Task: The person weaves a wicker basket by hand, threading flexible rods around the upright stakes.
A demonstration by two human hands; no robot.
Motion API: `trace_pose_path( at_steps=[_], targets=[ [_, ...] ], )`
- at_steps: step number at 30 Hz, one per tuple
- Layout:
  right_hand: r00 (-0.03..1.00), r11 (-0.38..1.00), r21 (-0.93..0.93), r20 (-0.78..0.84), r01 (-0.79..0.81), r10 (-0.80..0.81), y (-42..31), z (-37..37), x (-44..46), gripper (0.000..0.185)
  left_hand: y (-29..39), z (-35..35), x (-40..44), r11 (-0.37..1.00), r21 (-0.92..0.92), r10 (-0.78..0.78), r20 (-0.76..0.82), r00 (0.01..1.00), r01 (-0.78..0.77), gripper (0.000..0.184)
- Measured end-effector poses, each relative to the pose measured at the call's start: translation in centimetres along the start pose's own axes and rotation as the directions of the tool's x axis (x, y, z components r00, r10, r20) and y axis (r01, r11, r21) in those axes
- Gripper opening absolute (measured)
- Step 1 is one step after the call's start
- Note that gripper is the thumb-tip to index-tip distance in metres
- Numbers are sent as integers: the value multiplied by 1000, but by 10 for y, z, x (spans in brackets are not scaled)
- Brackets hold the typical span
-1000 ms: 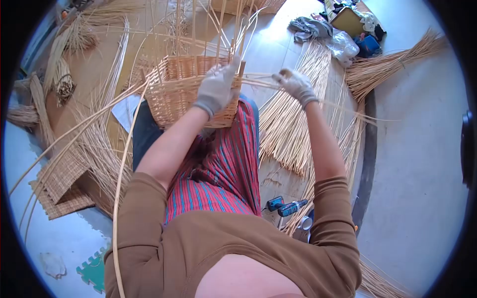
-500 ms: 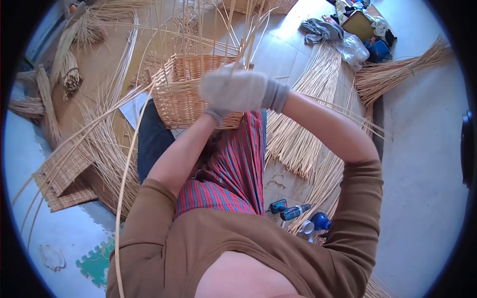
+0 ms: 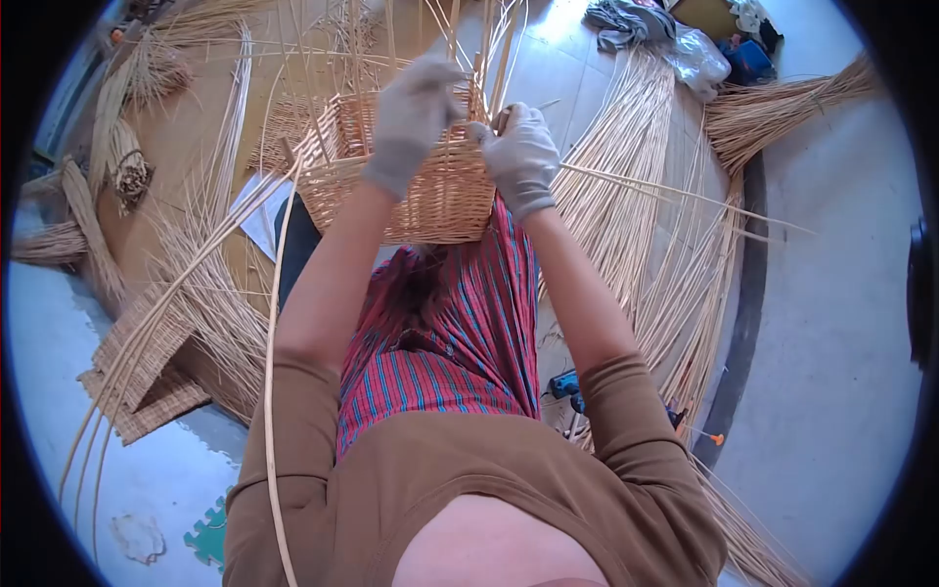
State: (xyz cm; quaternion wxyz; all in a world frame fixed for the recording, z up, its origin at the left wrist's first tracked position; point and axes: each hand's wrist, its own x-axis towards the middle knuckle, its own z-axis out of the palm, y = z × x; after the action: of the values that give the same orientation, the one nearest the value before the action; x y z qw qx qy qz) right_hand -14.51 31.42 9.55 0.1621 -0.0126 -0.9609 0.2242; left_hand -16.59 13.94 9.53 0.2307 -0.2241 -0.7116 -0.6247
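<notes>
A half-woven wicker basket (image 3: 435, 201) with tall upright stakes rests at my lap, its near wall facing me. My left hand (image 3: 411, 117), in a pale glove, is raised over its near rim. Its fingers are curled but apart from the thumb, slightly blurred, with nothing visible between them. At the near right corner, my gloved right hand (image 3: 523, 157) is closed on wicker strands by the rim. Loose wicker strands (image 3: 675, 191) stick out to the right from beside it. More long strands (image 3: 181, 269) run from the left corner down past my left arm.
Bundles of wicker canes (image 3: 621, 176) lie on the floor to the right and left. Woven mats (image 3: 147, 362) are at lower left. A plastic bag (image 3: 699, 64) and a grey cloth (image 3: 631, 22) lie at upper right. A power drill (image 3: 565, 384) is partly hidden by my right arm.
My hands were together, overlapping in front of the basket, and have parted. The left has moved up and left; the right has drawn back to the near right corner.
</notes>
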Motion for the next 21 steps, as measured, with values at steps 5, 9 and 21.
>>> trace_pose_path(
  at_steps=[5, 9, 21],
  targets=[
    [948, 995, 28, -307, 99, -85, 25, 42, 7, 39, 16, 111, 42, 866, 390, 347, -17, 938, -313, 69],
    [977, 982, 25, 112, -185, 181, 21, 16, 21, 40, 42, 52, -49, 957, 246, 129, 120, 984, -156, 47],
    [843, 673, 514, -394, 531, -365, -92, 16, -117, 40, 1, -119, -151, 900, 188, -242, -534, 810, 393, 66]
  ],
)
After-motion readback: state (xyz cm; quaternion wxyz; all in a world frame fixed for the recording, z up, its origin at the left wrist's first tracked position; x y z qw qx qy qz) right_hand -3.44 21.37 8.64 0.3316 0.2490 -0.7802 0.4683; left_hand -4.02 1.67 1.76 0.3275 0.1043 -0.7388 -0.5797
